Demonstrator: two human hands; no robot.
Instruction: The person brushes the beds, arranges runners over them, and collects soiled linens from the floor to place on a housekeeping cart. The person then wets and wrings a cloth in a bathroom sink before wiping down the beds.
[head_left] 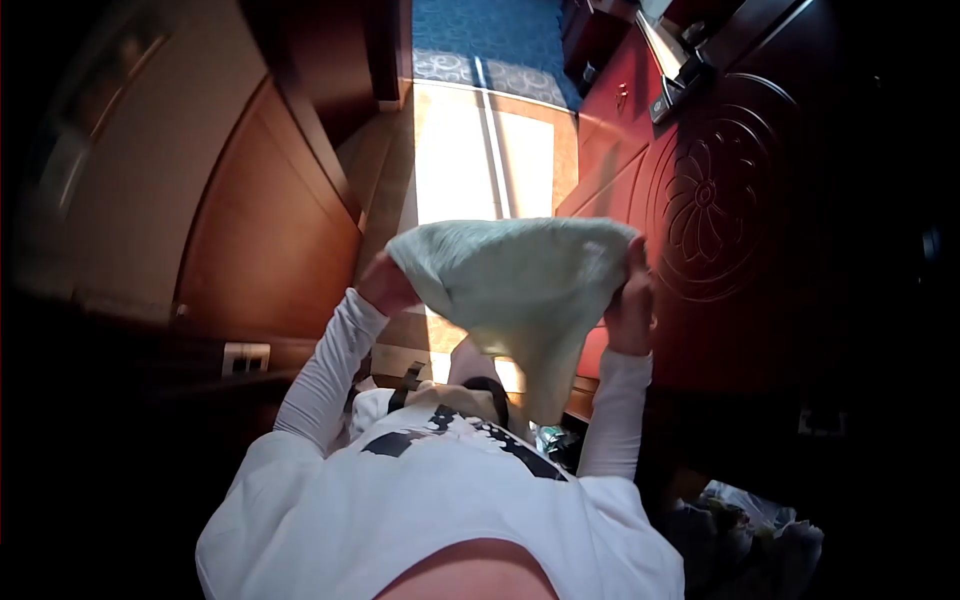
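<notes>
A pale grey-green cloth (510,265) is stretched between my two hands in front of my body, its lower part hanging down in folds toward the right. At its left end, my left hand (388,286) is closed on the edge. The right end is gripped by my right hand (632,308), with the thumb up along the cloth. Most of the fingers of both hands are hidden by the cloth or turned away. Whether it is a towel or a garment I cannot tell.
On the right stands a red door (620,190) with a carved flower and a handle (680,85). A wooden panel (270,200) is on the left, above a wall socket (246,358). Sunlit floor leads to blue carpet (490,30). Plastic bags (755,510) lie at lower right.
</notes>
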